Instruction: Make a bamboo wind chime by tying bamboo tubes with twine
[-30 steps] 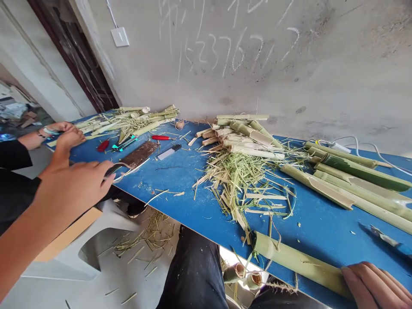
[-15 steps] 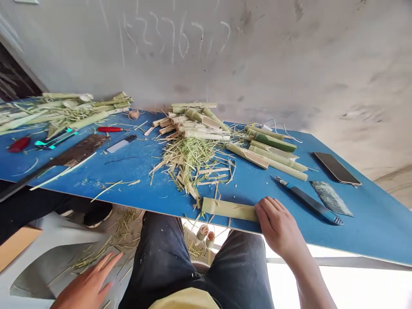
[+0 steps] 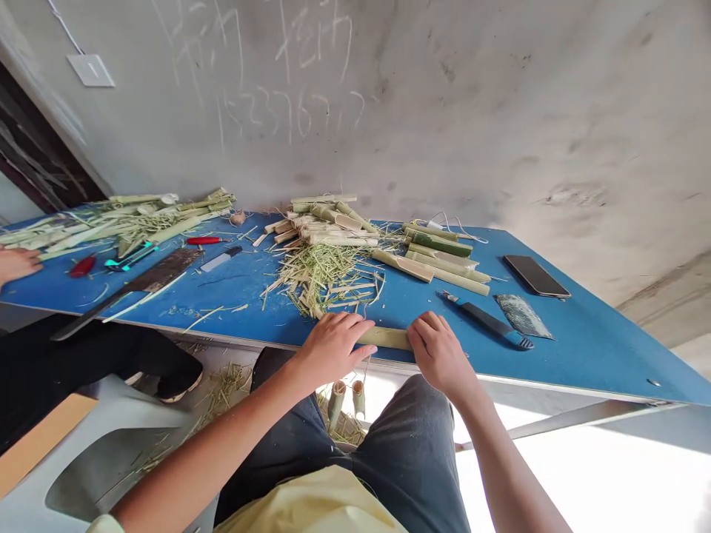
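A flat, pale green split piece of bamboo (image 3: 389,337) lies along the table's front edge, in front of my lap. Over its left end is my left hand (image 3: 332,346), fingers curled on top and thumb at the near side. My right hand (image 3: 438,349) grips the other end with its fingers folded down. Both ends of the piece are hidden under the hands. Just behind them spreads a heap of thin bamboo shavings (image 3: 319,274). A dark-handled cutter (image 3: 489,320) lies to the right of my right hand.
Split bamboo lengths (image 3: 444,255) and a stack of bamboo pieces (image 3: 333,222) lie farther back. A phone (image 3: 536,276) and a grey flat block (image 3: 523,316) are on the right. A large cleaver (image 3: 158,274) lies left; another person's hand (image 3: 18,264) rests at the far left.
My left hand has come up from beside my leg onto the left end of the bamboo piece. My right hand stays on its right end. Another person's hand has appeared at far left.
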{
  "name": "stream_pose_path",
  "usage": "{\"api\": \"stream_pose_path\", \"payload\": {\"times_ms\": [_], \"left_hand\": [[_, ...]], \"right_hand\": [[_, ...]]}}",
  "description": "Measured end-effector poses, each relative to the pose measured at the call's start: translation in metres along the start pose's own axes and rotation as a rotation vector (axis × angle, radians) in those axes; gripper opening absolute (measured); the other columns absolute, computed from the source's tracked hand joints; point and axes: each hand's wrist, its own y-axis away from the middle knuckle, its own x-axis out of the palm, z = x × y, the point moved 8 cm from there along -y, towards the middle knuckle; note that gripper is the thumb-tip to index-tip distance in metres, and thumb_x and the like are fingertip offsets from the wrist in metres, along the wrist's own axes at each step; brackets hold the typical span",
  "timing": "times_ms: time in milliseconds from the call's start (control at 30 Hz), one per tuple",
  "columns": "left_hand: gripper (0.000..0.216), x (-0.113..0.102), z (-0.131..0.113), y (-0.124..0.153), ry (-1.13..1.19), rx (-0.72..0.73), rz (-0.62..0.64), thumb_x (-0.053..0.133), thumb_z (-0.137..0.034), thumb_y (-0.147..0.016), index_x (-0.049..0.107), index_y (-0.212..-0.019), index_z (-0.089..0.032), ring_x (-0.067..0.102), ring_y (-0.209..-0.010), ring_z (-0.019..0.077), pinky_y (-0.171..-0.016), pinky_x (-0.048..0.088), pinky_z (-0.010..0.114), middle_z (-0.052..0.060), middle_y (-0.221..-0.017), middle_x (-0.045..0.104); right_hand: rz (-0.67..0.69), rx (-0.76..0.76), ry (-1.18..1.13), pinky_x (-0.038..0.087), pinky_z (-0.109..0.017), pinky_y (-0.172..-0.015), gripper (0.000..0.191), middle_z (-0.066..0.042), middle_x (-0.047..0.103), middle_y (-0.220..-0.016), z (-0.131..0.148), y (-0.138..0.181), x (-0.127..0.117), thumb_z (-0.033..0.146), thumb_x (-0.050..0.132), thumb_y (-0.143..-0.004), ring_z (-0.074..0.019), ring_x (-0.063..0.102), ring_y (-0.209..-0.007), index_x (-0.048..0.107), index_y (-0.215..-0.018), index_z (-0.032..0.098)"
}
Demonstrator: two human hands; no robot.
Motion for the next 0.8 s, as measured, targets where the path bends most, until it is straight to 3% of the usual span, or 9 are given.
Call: {"api": "stream_pose_path", "payload": {"times_ms": [200,300,467,800], "left_hand": [[0.021,-0.004,-0.009,-0.021,0.21,0.13,-0.036,0.069,-0.029,-0.102,0.077,-0.12,-0.022,0.069,-0.111,0.0231,-0.103,0.052,0.035,0.006,-0.114,0.076],[0.014,0.005,-0.003,-0.03,0.357,0.096,-0.093,0.067,-0.02,-0.101,0.078,-0.111,-0.019,0.071,-0.107,0.0203,-0.101,0.053,0.032,0.007,-0.11,0.077],[0.009,0.012,0.005,-0.03,0.393,0.067,-0.146,0.07,-0.018,-0.099,0.079,-0.095,-0.017,0.072,-0.098,0.0198,-0.093,0.055,0.031,0.007,-0.1,0.077],[0.005,0.013,0.012,-0.031,0.424,0.084,-0.184,0.077,-0.014,-0.093,0.08,-0.096,-0.017,0.074,-0.093,0.0202,-0.084,0.057,0.031,0.005,-0.096,0.078]], "right_hand": [[0.02,0.033,-0.064,0.043,-0.039,-0.081,0.033,-0.007,0.059,-0.088,-0.005,-0.001,0.003,0.026,0.039,-0.111,-0.0238,0.054,-0.084,0.051,-0.08,0.024],[0.047,0.055,-0.103,0.044,-0.038,-0.08,0.033,-0.006,0.059,-0.088,-0.006,-0.004,0.002,0.029,0.039,-0.111,-0.0232,0.055,-0.082,0.05,-0.08,0.024],[0.076,0.086,-0.166,0.043,-0.033,-0.071,0.034,-0.005,0.056,-0.086,-0.002,-0.012,-0.001,0.033,0.038,-0.111,-0.0209,0.056,-0.077,0.046,-0.079,0.025],[0.11,0.178,-0.256,0.032,-0.028,-0.059,0.035,0.0,0.056,-0.071,0.001,-0.015,0.011,0.044,0.036,-0.109,-0.0168,0.047,-0.062,0.038,-0.08,0.026]]}}
